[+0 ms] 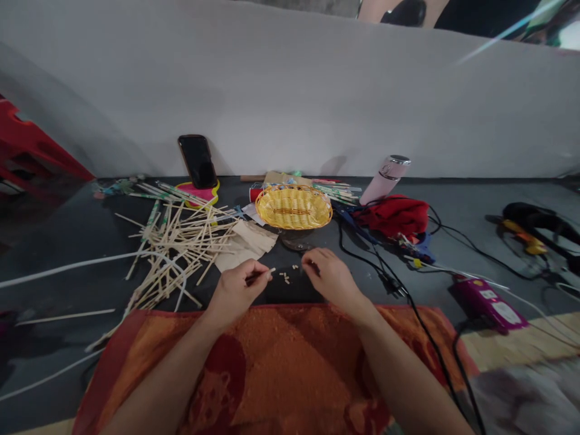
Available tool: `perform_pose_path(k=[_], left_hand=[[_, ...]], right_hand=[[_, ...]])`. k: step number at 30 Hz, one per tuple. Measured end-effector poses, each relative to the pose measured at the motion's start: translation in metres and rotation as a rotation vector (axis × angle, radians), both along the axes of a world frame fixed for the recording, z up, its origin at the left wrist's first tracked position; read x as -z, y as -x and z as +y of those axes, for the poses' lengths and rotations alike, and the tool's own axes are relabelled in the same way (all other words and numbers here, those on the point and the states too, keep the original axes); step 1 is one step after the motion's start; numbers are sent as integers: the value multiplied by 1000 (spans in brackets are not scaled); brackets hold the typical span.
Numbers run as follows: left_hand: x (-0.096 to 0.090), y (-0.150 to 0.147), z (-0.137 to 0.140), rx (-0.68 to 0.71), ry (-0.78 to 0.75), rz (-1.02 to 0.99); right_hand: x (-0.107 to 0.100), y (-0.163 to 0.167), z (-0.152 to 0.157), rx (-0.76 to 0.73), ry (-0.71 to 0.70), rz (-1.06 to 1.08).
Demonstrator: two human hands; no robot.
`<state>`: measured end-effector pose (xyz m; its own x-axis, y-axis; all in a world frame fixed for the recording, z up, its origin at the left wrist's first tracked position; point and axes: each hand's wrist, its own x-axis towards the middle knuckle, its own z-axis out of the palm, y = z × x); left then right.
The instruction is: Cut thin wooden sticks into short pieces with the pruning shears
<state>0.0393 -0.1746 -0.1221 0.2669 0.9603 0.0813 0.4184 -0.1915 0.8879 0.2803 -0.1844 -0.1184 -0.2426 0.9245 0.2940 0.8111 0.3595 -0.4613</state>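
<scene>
My left hand [242, 284] is closed in a pinch, and a short pale stick piece [272, 271] sticks out between thumb and fingertips. To its right, my right hand [327, 275] hovers low over the dark tabletop with fingers curled down; what they hold, if anything, is hidden. Between the hands lie several tiny cut stick pieces [285, 278]. A dark metal tool [295, 243], its kind unclear, rests just beyond them. Behind it stands a yellow woven basket [294, 208], tilted to show its inside. Loose thin wooden sticks [181, 248] lie in a jumbled heap left of my left hand.
A phone [198, 161] leans near the grey wall. A pink bottle [385, 180] stands tilted beside red cloth [396, 217]. Black cables [380, 266] run right toward a purple power box [492, 305]. An orange towel [290, 368] lies under my forearms.
</scene>
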Motion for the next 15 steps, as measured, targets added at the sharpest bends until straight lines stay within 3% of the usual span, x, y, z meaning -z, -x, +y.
perform_pose_path(k=[3, 5, 10, 15], left_hand=[[-1, 1, 1, 6, -4, 0], [-1, 1, 2, -2, -9, 4], [-3, 1, 3, -8, 14, -18], [-10, 1, 3, -7, 43, -73]], right_hand=[[-2, -15, 5, 155, -71, -103], [3, -21, 7, 206, -48, -187], [15, -21, 7, 246, 29, -321], [15, -19, 10, 229, 47, -240]])
